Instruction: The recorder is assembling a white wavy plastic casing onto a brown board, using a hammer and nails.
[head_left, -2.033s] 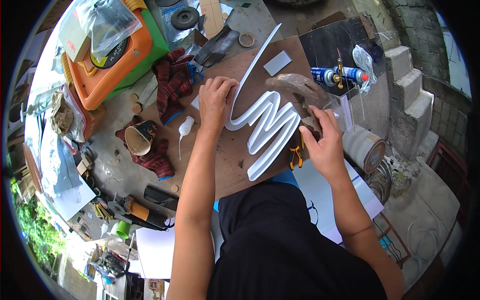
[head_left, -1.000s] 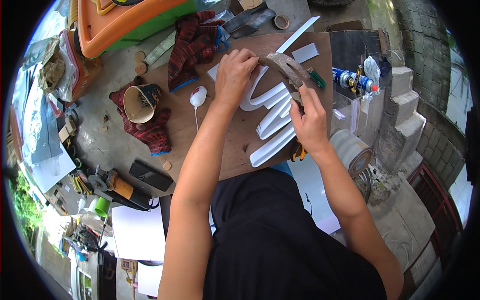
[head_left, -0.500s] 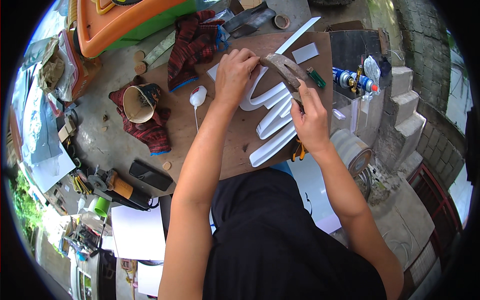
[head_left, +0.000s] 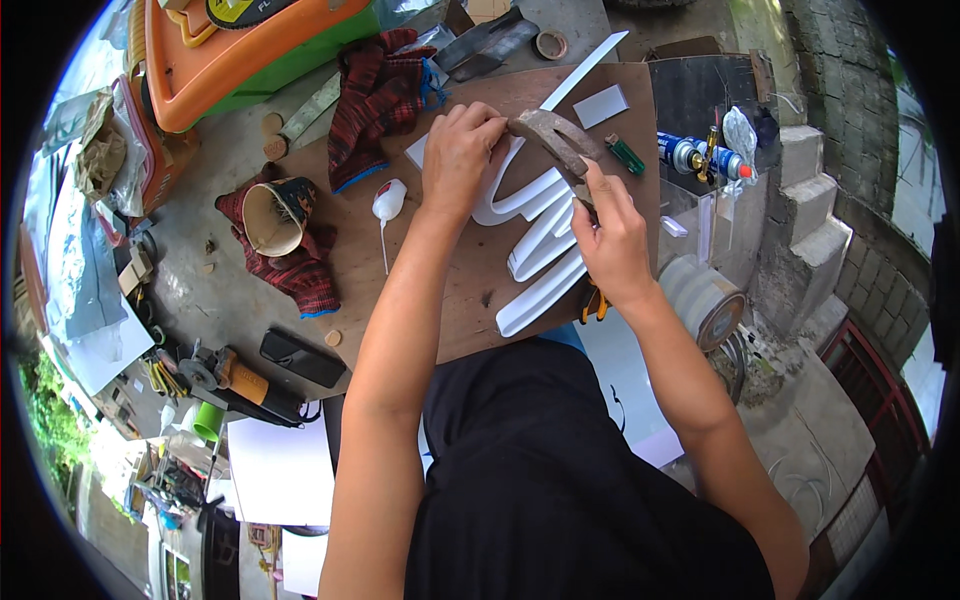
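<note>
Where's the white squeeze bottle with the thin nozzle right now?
In the head view, the white bottle lies on the brown board, left of the left hand and just below the upper red-and-black glove.

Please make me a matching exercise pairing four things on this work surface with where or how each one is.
Things:
1. Glossy white ribbon-like strip
2. Small green lighter
3. White plastic bottle with a thin spout
4. Brown curved rigid piece

Places and states:
A. Left of the left hand, spout pointing toward the person
B. Near end in the right hand
C. Bent back and forth into several folds
D. Right of the curved piece, apart from both hands

Pairs: 1-C, 2-D, 3-A, 4-B
</note>
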